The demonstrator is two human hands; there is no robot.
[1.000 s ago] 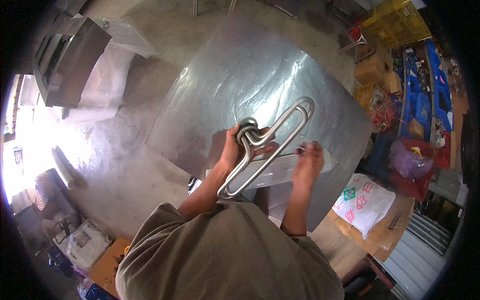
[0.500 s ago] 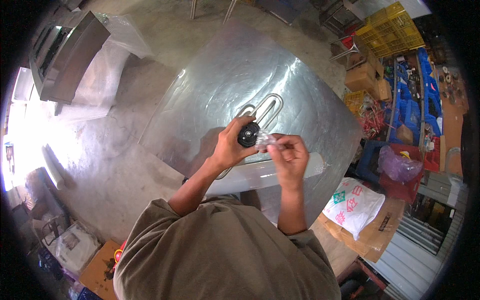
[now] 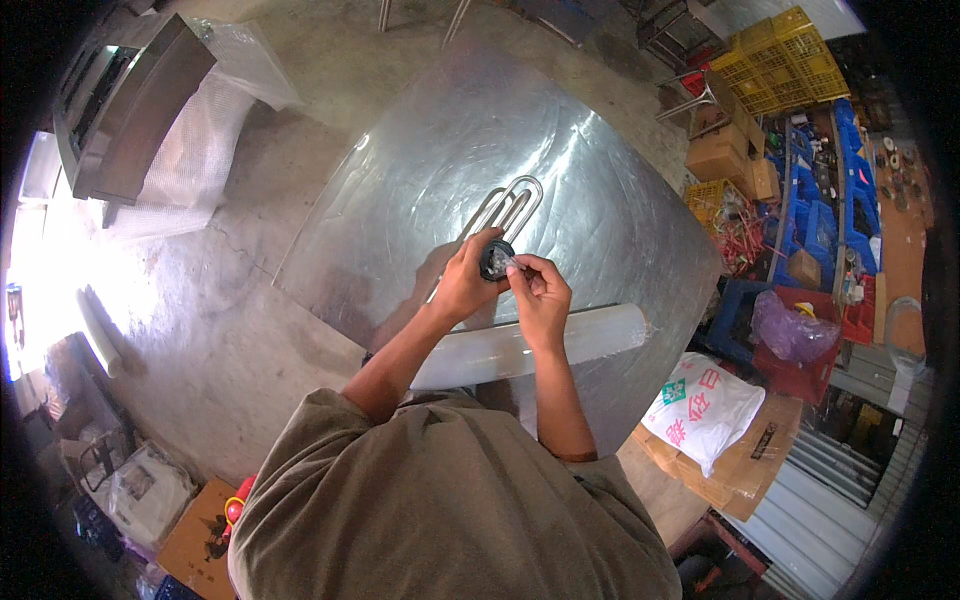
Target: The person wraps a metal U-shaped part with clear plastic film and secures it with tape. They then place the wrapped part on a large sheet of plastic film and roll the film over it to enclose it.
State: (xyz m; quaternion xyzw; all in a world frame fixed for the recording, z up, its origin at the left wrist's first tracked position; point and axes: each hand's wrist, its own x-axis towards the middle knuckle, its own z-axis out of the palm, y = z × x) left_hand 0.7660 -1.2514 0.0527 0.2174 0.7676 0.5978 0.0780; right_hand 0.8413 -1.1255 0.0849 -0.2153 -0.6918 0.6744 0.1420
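Observation:
My left hand (image 3: 466,282) is wrapped round the black round base (image 3: 485,265) of a heating element. Its bent metal tubes (image 3: 525,190) point away from me, over the shiny metal tabletop (image 3: 400,210). A small crumpled piece of clear plastic (image 3: 503,260) lies against the face of the base. The thumb and fingers of my right hand (image 3: 542,302) pinch this plastic. Some of the base's face is covered by plastic and fingers.
A roll of clear plastic film (image 3: 590,335) lies along the near part of the table. To the right are a white printed sack (image 3: 705,405) on cardboard, blue parts bins (image 3: 822,235) and yellow crates (image 3: 790,60). A metal housing (image 3: 145,110) stands at the far left.
Both hands have drawn closer together, and my right hand has moved left and up toward the base. The plastic now sits over its face, and the tubes have turned slightly to the left.

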